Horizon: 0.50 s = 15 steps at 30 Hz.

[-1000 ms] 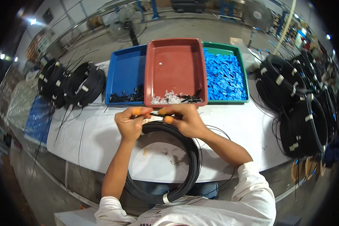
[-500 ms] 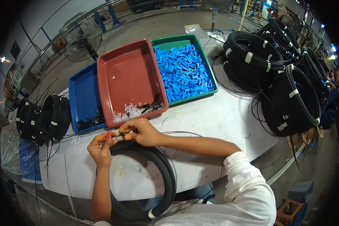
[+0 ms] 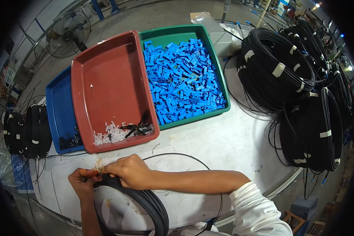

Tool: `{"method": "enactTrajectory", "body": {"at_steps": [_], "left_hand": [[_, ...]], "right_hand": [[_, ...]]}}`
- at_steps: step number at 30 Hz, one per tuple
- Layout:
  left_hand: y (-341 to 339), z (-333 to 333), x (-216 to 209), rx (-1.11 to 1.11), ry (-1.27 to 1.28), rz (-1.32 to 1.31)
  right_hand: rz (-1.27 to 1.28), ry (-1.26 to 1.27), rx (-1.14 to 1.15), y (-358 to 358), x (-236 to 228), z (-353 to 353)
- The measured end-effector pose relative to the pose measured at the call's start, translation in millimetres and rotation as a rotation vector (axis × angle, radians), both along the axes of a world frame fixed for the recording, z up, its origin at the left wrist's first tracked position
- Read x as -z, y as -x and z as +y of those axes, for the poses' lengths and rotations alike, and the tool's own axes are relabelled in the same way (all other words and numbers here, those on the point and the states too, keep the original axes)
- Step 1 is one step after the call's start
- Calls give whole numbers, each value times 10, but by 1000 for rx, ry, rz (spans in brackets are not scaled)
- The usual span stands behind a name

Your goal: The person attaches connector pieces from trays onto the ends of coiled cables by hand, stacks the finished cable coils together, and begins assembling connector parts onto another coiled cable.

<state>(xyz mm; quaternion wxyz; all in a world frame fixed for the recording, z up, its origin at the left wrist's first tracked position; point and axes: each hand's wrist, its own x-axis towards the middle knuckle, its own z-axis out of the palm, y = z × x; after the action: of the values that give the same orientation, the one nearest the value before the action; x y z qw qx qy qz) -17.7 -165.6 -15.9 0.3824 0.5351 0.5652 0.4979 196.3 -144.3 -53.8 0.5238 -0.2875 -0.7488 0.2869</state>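
Note:
In front of me a thick coil of black cable (image 3: 156, 204) rises from the near edge onto the white table. My left hand (image 3: 82, 181) is closed at the coil's upper left, fingertips pinched together. Orange covers show on some of its fingers. Right beside it, my right hand (image 3: 130, 171) is closed too, its fingers meeting the left ones at the coil's top. The small piece between the fingertips is mostly hidden; it looks like the dark end of a cable. A single thin cable (image 3: 192, 156) arcs away to the right behind my right forearm.
Beyond my hands stand a red tray (image 3: 110, 82) with small white and black parts, a green tray (image 3: 155, 34) full of blue connector housings, and a blue tray (image 3: 59, 106) with black parts. Cable coils (image 3: 277, 70) are piled at the right, others (image 3: 37, 129) at the left.
Both hands have come down and left, closer to the coil's top. The small white-and-black piece seen between my fingers earlier is hidden now. The view has shifted toward the trays.

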Motion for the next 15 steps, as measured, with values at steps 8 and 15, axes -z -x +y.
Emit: {"method": "enactTrajectory", "body": {"at_steps": [8, 15], "left_hand": [[-66, 36, -112, 98, 121, 76], [-368, 392, -729, 343, -347, 687]], "right_hand": [[32, 188, -87, -66, 154, 113], [6, 118, -56, -32, 273, 130]]}}
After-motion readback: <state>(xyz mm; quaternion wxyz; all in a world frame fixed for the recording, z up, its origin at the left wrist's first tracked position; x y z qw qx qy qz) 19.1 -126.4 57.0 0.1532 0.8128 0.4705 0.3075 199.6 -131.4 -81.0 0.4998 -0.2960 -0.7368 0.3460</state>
